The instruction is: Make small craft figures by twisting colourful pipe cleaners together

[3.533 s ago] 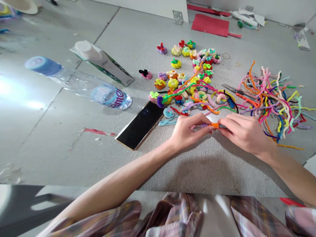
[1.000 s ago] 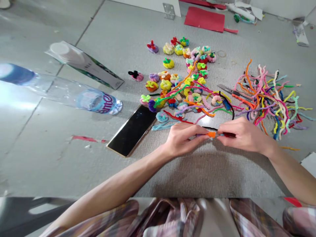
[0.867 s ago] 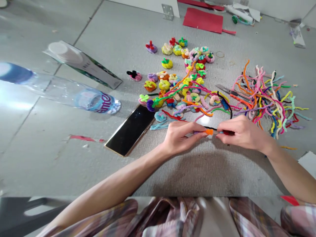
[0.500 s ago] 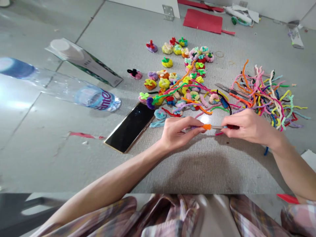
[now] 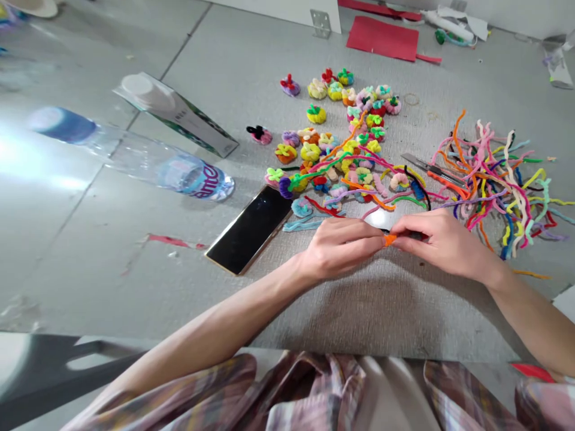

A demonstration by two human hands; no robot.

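My left hand [image 5: 341, 246] is closed in a pinch on a short coil of orange pipe cleaner [image 5: 390, 239]. Against the coil's right end press the fingertips of my right hand [image 5: 442, 240]. The right hand is closed too, around a slim tool [image 5: 418, 235]; a dark part shows between its fingers, and the rest is hidden. Beyond the hands lie pumpkin-like pipe-cleaner pieces [image 5: 309, 152] in many colours. Loose pipe cleaners [image 5: 507, 185] form a tangled pile to the right, with a utility knife [image 5: 433, 170] at its left edge.
A phone [image 5: 251, 230] lies left of my hands. Farther left are a clear plastic bottle [image 5: 135, 157] on its side and a carton [image 5: 179, 114]. Red sheet material [image 5: 381, 39] is at the back, near a metal bracket [image 5: 320, 24] on a white panel.
The hands have come together; the bare grey length of the tool between them is now covered. The orange coil sits between both hands' fingertips. The whole view has shifted slightly.
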